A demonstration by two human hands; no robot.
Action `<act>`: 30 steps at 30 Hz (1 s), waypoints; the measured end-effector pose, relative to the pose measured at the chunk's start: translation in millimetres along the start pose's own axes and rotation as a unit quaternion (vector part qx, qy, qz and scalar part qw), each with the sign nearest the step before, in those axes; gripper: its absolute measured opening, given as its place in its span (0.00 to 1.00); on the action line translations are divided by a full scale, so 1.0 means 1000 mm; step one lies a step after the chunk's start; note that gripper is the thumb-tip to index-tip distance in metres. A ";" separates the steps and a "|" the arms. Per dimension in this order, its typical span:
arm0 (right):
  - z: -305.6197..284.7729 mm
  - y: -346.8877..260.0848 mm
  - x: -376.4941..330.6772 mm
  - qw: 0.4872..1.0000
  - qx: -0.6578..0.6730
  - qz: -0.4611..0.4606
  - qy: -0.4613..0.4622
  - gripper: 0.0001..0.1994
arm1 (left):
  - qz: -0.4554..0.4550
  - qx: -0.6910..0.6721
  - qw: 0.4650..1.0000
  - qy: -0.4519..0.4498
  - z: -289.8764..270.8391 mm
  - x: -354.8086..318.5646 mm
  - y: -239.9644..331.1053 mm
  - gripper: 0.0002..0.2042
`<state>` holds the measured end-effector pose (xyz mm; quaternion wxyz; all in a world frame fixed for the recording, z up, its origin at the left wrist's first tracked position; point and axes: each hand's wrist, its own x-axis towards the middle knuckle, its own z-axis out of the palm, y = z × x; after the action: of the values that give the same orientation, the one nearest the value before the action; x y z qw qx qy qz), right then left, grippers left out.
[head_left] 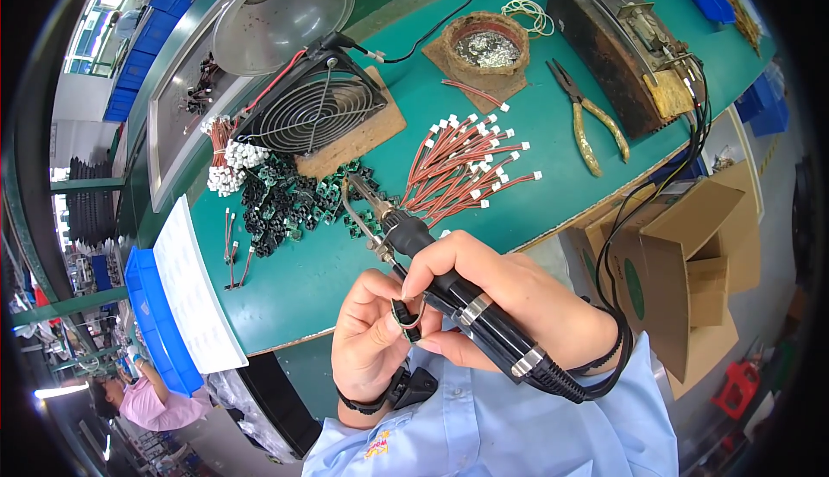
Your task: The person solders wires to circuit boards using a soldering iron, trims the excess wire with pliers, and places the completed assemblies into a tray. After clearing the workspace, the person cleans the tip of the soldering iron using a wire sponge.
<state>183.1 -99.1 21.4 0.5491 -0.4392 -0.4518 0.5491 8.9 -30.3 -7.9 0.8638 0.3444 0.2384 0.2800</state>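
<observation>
My left hand (361,343) is closed, pinching a small black part with a green circuit board (400,313) between thumb and fingers. A short reddish wire curves beside that part. In my right hand (531,300) lies a black soldering iron (408,233) with a thin metal feed tube along its side. Its tip points away from me, over a heap of small black-and-green circuit boards (281,205). The fingertips of my right hand reach close to the held board; whether they touch it I cannot tell. Beyond the iron, red-and-black wires with white connectors (466,166) are spread on the table.
Pliers (587,119) lie right of the wires. Behind stand a solder-filled bowl (488,48), a fan with a wire guard (315,110) and a soldering machine (617,50). Bundled white connectors (229,162) sit at left, near a paper sheet (194,278). Cardboard boxes (682,261) stand at right.
</observation>
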 end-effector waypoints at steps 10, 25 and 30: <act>-0.001 -0.001 -0.004 0.999 -0.004 -0.042 0.027 0.20 | 0.033 -0.032 0.999 0.011 0.007 0.006 0.008 0.08; 0.015 0.023 -0.005 0.969 -0.159 -0.107 0.158 0.20 | 0.259 0.714 0.625 0.181 -0.021 0.011 0.012 0.09; 0.020 0.024 -0.004 0.949 -0.264 -0.143 0.098 0.21 | 0.253 0.610 0.751 -0.013 0.000 -0.006 0.026 0.10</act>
<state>158.4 -103.4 2.3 0.5278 -0.5505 -0.5827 0.2806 -3.7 -19.2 12.5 0.3711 0.8493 0.2513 0.2791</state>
